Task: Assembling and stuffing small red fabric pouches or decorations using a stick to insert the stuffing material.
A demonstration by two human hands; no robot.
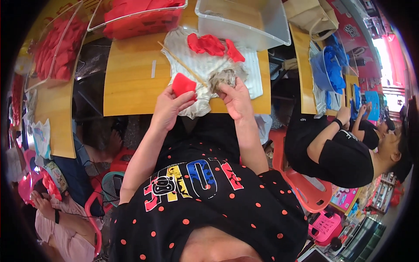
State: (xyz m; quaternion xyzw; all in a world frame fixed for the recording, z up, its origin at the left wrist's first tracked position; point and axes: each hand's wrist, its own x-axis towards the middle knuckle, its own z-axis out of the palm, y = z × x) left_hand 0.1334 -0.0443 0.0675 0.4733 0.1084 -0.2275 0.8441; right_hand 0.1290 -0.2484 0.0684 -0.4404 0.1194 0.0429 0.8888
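Observation:
Over the near edge of the table, my left hand [172, 105] pinches a small red fabric piece [183, 84] between thumb and fingers. My right hand [236, 98] is closed on a crumpled grey-brown wad [221, 80], which may be stuffing or cloth. Between the two hands, a thin wooden stick [181, 62] lies slanted across a striped white cloth [254, 77], its near end close to the wad. Several red fabric pieces [206, 44] rest on the far part of this cloth, apart from both hands.
A clear bin of red pieces [142, 19] and a translucent bin [244, 26] stand at the table's [131, 87] far edge. A white strip [153, 69] lies left of the cloth. People sit at both sides; a blue tub [327, 70] is on the right table.

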